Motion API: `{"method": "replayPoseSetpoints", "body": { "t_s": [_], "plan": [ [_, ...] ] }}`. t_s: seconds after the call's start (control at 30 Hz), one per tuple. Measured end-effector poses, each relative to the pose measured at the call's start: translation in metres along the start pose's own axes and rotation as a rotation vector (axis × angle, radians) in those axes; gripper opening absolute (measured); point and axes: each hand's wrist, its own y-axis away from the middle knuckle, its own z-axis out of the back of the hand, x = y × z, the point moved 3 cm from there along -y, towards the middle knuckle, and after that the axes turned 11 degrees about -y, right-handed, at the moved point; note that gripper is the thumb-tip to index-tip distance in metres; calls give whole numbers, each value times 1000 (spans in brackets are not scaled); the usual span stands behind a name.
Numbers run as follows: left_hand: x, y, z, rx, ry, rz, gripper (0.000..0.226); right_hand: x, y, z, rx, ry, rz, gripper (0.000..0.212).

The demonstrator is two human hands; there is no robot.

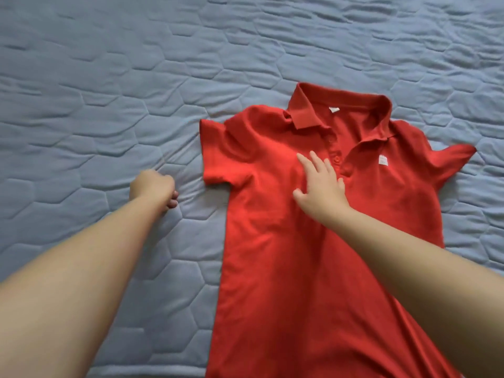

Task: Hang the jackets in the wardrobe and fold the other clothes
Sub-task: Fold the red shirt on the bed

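Shirt: a red polo shirt lies front-up on the quilted bed cover, right of the middle of the view. Its collar is at the far end and its hem runs out of sight at the near edge.
Why laid so: spread flat with both sleeves out, the shirt is likely set up for folding, since it is no jacket.
Sleeves: the left-side sleeve lies flat and square. The right-side sleeve is rumpled and tapers to a point, so it probably needs straightening first.
Placket: the buttons face up with the collar open. A small white label shows just right of them.
Right hand: the right hand lies palm-down on the chest, just left of the placket, with its fingers straight and spread. It grips nothing. It seems to be there to smooth the cloth or pin it in place.
Left hand: the left hand rests on the cover, just left of the left-side sleeve and apart from the shirt. Its fingers are curled under in a fist and no cloth shows in them. Creases in the cover run toward it, so it may be bearing weight as a prop.
Stage: judged from the flat, unfolded shirt, the fold has not begun. No jackets or wardrobe are in view.
Risk: the soft, wrinkled cover could let the shirt drag and bunch when a side is folded over.
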Motion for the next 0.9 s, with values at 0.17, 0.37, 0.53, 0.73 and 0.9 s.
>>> {"method": "replayPoseSetpoints", "body": {
  "t_s": [0.17, 0.37, 0.53, 0.73, 0.9],
  "plan": [
    [-28, -3, -10, -319, -192, -344, 33, -1, -29, -23, 141, 215, -111, 86],
    [-56, -22, -64, 198, 331, -69, 58, -23, -51, -46, 322, 239, -227, 105],
    [-49, -29, -82, 195, 386, -109, 18, -26, -59, -52, 370, 212, -275, 106],
    [-50, -30, -77, 217, 410, -62, 9, -26, -64, -50, 430, 236, -326, 109],
    [-71, -32, -67, 203, 528, -117, 13, -22, -66, -50, 470, 265, -309, 112]
  ]
}}
